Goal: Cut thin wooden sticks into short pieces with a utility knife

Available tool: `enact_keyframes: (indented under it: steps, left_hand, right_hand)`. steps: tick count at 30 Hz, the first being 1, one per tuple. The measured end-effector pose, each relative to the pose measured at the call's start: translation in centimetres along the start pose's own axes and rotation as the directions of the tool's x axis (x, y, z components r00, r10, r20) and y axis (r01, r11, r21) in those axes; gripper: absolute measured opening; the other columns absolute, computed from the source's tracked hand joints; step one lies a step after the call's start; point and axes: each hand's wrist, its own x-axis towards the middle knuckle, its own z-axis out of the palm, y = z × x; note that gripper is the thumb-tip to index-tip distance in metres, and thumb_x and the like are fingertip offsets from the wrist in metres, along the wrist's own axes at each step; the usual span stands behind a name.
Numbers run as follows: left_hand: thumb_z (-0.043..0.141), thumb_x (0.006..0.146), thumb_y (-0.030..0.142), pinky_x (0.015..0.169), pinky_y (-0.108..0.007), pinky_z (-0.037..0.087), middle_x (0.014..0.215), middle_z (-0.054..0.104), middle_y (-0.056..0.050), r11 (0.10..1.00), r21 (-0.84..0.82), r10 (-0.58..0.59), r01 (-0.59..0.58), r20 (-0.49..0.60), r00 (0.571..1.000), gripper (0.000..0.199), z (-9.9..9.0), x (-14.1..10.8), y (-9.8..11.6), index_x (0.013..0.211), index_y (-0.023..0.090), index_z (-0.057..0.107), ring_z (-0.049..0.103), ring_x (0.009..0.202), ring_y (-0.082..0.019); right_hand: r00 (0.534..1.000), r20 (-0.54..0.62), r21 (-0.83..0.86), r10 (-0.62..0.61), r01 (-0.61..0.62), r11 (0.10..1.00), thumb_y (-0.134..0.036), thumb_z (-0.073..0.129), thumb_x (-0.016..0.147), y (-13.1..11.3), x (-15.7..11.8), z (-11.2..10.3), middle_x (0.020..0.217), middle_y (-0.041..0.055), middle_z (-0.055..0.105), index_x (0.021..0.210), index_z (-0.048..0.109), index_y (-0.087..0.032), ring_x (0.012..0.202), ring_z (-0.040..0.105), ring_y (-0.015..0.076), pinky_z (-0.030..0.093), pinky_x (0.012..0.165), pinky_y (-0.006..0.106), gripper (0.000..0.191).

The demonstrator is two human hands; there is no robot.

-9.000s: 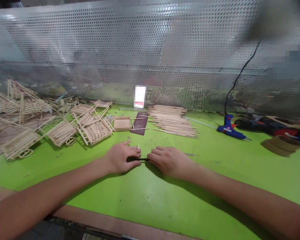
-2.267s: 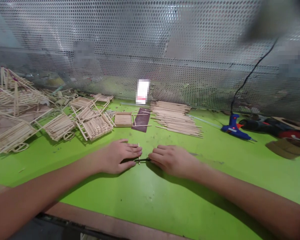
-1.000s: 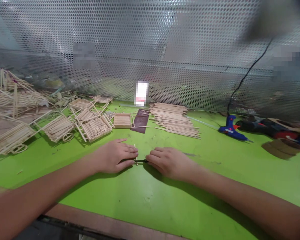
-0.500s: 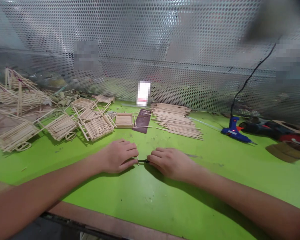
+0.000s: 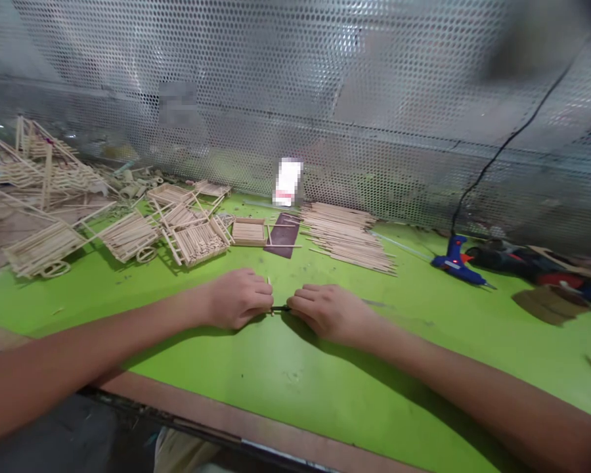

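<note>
Over the green tabletop, my two hands almost meet in the middle of the head view. My left hand is closed, its fingertips pinching a small, thin wooden stick that stands out past them. Closed as well, my right hand grips a thin black blade-like tool. That tool spans the gap between the hands and touches or crosses the stick; its handle is hidden under my right fingers.
Small stick-built carts stand to the left, some loaded with sticks. Beyond my hands lie a pile of thin sticks and a dark brown sheet. A blue glue gun with a black cord sits at right. Perforated metal forms the back.
The camera view has shifted slightly. My left fingers have closed further around the stick, and the gap to my right hand stays about the same. The black tool is still between the hands.
</note>
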Motion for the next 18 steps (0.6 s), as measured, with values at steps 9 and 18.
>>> enact_keyframes:
  steps: [9, 18]
  left_hand:
    - [0.059, 0.098, 0.017, 0.070, -0.033, 0.037, 0.078, 0.066, -0.002, 0.996, 0.094, 0.011, -0.006, -0.048, 0.999, 0.013, -0.34, -0.80, 0.24, 0.085, 0.019, 0.060, 0.056, 0.072, -0.018]
    - [0.046, 0.110, 0.033, 0.073, -0.034, 0.045, 0.081, 0.069, -0.004, 0.997, 0.057, -0.053, 0.056, -0.045, 0.998, 0.031, -0.16, -0.63, 0.51, 0.096, 0.016, 0.067, 0.060, 0.071, -0.018]
  right_hand:
    - [0.996, 0.076, -0.100, 0.053, -0.046, 0.994, -0.023, 0.053, 0.108, -0.59, 0.44, 0.14, 0.089, 0.0035, 0.071, 0.103, 0.066, -0.018, 0.077, 0.061, 0.0186, 0.039, 0.065, 0.031, 0.015]
    - [0.988, 0.144, -0.117, 0.055, -0.038, 0.992, -0.024, 0.054, 0.108, -0.77, 0.67, -0.17, 0.095, 0.0048, 0.073, 0.110, 0.067, -0.017, 0.084, 0.065, 0.0211, 0.047, 0.071, 0.033, 0.015]
